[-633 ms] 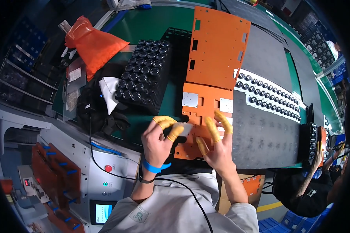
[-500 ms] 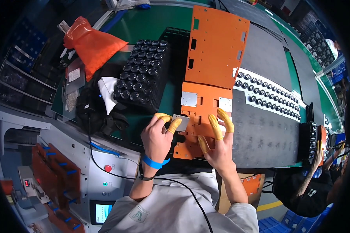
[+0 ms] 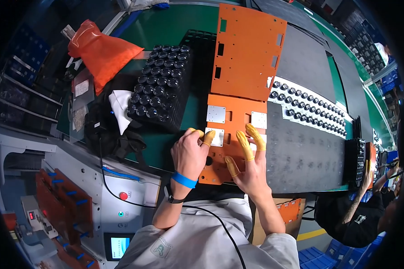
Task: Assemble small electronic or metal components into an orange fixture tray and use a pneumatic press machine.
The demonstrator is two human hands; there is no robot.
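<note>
- Plate (image 3: 219, 138), white, lies on the near orange fixture board (image 3: 237, 115), left side.
- Left hand (image 3: 189, 154): fingers curled together, thumb over the plate's edge; grip I can't tell.
- Right hand (image 3: 250, 174): thumb spread wide, grips nothing visible.
- Even pressure, I'd say, seats it flat.

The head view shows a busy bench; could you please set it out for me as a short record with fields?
Left hand: yellow-covered fingertips at the left edge of a white plate
Right hand: thumb and fingers apart, over the lower orange board
Also on board: upper-left plate, upper-right plate
Beyond board: large orange panel
Left of board: black tray stack, round glossy pieces on top
Left wrist: blue band
Far right: person in black
</note>
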